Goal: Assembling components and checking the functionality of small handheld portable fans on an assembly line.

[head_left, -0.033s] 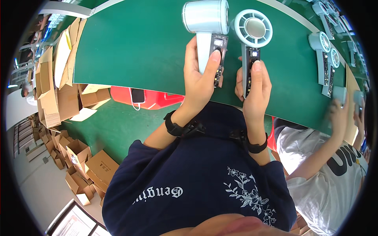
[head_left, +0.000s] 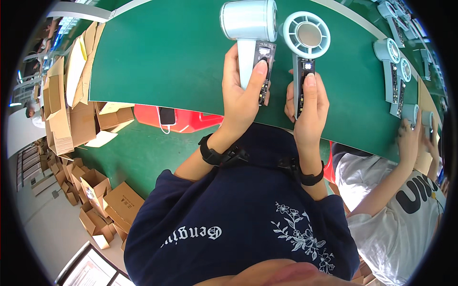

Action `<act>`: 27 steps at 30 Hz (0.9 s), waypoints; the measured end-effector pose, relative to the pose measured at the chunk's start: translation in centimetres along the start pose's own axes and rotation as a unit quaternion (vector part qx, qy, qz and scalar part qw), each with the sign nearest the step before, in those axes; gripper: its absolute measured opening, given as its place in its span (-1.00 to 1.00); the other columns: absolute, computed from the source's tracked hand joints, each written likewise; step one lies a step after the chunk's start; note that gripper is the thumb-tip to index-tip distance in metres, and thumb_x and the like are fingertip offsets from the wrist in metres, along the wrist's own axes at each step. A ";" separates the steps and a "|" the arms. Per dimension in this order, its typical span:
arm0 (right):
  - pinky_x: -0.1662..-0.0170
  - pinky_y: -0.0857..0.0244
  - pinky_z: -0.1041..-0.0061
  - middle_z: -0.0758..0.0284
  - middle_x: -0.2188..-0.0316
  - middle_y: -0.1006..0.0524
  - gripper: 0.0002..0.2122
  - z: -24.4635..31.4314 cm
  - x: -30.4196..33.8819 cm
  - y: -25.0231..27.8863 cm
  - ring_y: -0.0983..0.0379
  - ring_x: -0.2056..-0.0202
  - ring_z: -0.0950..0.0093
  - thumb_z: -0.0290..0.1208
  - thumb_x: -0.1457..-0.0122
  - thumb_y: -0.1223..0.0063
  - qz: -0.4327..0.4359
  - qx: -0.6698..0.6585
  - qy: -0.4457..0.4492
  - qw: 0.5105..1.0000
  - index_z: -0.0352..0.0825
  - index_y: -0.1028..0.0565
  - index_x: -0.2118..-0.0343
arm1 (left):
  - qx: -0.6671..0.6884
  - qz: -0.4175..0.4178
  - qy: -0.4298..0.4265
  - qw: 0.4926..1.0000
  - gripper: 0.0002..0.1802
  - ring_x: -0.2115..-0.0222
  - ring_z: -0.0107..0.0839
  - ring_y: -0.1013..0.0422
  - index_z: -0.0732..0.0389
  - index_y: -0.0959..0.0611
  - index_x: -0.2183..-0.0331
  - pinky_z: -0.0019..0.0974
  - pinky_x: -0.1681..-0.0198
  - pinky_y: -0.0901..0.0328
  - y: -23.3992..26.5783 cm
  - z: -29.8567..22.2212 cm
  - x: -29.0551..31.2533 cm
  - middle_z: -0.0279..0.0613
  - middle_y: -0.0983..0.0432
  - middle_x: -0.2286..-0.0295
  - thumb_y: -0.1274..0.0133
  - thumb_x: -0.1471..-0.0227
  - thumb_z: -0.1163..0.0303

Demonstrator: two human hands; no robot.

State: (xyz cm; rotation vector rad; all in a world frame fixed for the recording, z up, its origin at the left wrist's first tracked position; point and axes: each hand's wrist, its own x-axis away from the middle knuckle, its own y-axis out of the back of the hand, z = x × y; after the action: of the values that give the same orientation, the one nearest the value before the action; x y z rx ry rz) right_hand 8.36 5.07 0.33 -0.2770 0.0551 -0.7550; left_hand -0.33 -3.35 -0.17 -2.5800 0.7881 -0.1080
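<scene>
Head view: the left hand (head_left: 241, 97) held the handle of a pale handheld fan (head_left: 250, 28) at upper centre, thumb pressed on its circuit board. The right hand (head_left: 307, 102) gripped a second fan (head_left: 306, 40) just beside it. The green desk (head_left: 157, 57) lay open toward the upper left. A co-worker's hand (head_left: 410, 136) was partly cut off at the right.

Handheld fans (head_left: 305, 52): two in hands, perhaps four more at right rim; red crate (head_left: 183, 119): one.
</scene>
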 end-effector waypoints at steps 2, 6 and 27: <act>0.74 0.09 0.74 0.42 0.63 -0.32 -0.68 0.0 0.0 -0.1 -0.05 0.77 0.76 -0.24 -0.31 0.34 -0.005 0.008 0.003 1.000 -0.45 -0.36 0.23 | -0.008 -0.006 -0.005 1.000 -0.51 0.59 -0.70 -0.28 0.31 -0.19 -0.04 -0.60 0.65 -0.19 -0.1 0.0 0.0 -0.27 -0.40 0.38 0.06 -0.12 0.40; 0.74 0.10 0.74 0.43 0.64 -0.31 -0.68 0.4 0.0 0.1 -0.05 0.77 0.76 -0.23 -0.31 0.34 -0.020 0.001 0.010 1.000 -0.44 -0.35 0.22 | -0.035 -0.019 -0.019 0.999 -0.53 0.58 -0.71 -0.28 0.31 -0.24 -0.01 -0.61 0.65 -0.19 -0.5 0.2 -0.2 -0.28 -0.40 0.39 0.03 -0.11 0.38; 0.72 0.04 0.68 0.45 0.68 -0.31 -0.66 5.6 -5.9 14.2 -0.12 0.76 0.69 -0.11 -0.25 0.21 -0.088 0.003 -0.124 0.988 -0.37 -0.37 0.29 | -0.091 0.044 0.209 0.973 -0.50 0.63 -0.56 -0.33 0.20 -0.29 0.08 -0.42 0.70 -0.22 -13.9 6.3 -5.5 -0.29 -0.39 0.52 -0.04 -0.04 0.14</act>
State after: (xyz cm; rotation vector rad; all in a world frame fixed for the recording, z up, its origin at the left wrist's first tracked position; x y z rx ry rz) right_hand 14.37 20.22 1.68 -0.3713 -0.2102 -0.8908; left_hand 3.46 12.40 0.37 -2.7253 1.1038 -0.5948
